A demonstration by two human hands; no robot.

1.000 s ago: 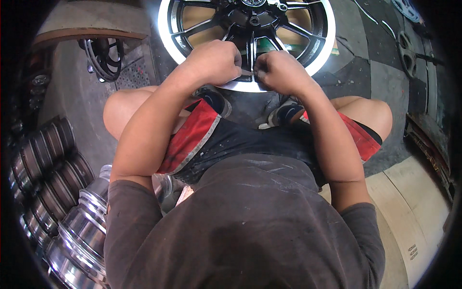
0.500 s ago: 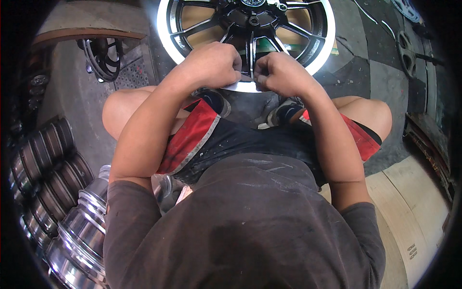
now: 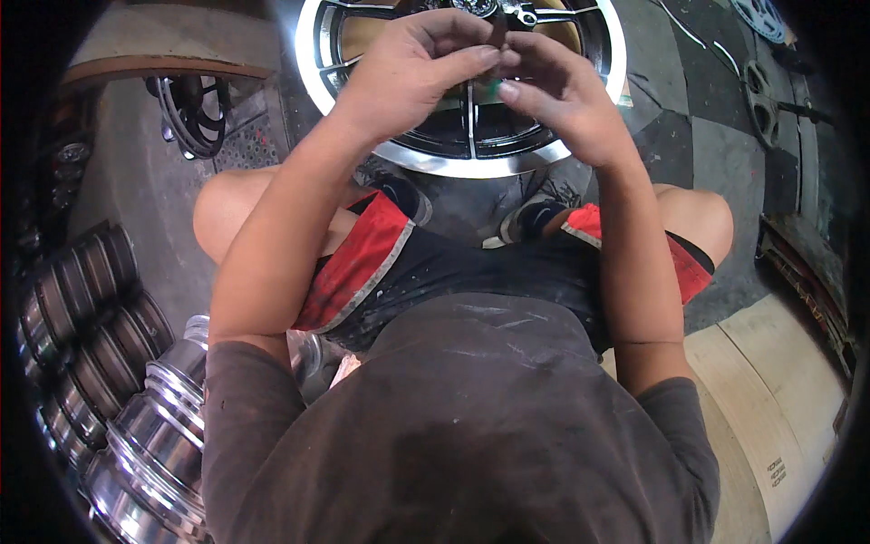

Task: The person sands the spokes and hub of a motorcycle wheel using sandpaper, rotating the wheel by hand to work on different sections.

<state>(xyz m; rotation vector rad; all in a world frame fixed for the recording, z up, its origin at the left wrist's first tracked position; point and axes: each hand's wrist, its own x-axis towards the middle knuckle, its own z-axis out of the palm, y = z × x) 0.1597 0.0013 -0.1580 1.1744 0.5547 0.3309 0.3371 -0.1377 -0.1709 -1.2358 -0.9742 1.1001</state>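
Shifted inward from wheel (image 3: 470, 127) rim: left hand (image 3: 399, 77), right hand (image 3: 587, 111).
Left fingers pinch dark strip (image 3: 499, 34); right fingers curved, thumb apart.

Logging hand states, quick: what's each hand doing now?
Left hand: closed, apparently pinching a small, thin, dark piece.
Right hand: half-curled, at that piece; whether it grips cannot be told.
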